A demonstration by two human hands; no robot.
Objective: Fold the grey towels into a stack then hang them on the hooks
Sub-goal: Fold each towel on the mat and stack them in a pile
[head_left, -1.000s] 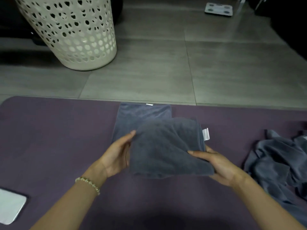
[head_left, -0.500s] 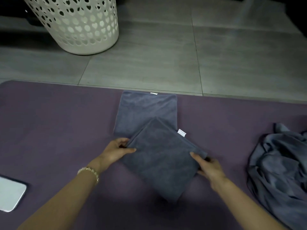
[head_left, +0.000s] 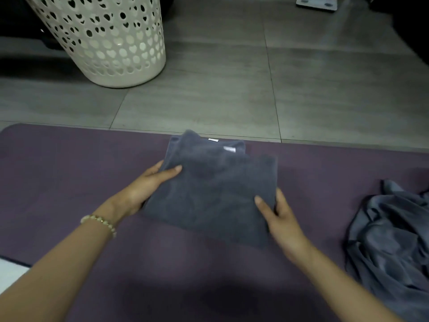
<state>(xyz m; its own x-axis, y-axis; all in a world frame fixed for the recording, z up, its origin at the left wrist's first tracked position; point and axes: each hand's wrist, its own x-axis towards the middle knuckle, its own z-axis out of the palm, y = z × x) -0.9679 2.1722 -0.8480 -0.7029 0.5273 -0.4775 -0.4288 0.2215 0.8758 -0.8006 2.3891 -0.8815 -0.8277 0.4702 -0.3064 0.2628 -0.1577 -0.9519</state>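
Observation:
A folded grey towel [head_left: 213, 196] lies askew over another folded grey towel [head_left: 239, 145] at the far edge of the purple mat [head_left: 69, 170]; only the lower towel's far edge and white tag show. My left hand [head_left: 148, 187] grips the upper towel's left edge, thumb on top, fingers under. On the towel's right corner my right hand [head_left: 276, 214] holds it the same way. A heap of unfolded grey towels [head_left: 392, 240] lies on the mat at the right. No hooks are in view.
A cream laundry basket [head_left: 104, 40] with heart-shaped holes stands on the grey tiled floor at the back left. A white bathroom scale [head_left: 316, 2] lies at the back right. A white object [head_left: 11, 273] sits at the mat's left edge.
Both hands have carried the folded towel away from me and turned it, so it now covers most of the folded towel at the mat's far edge.

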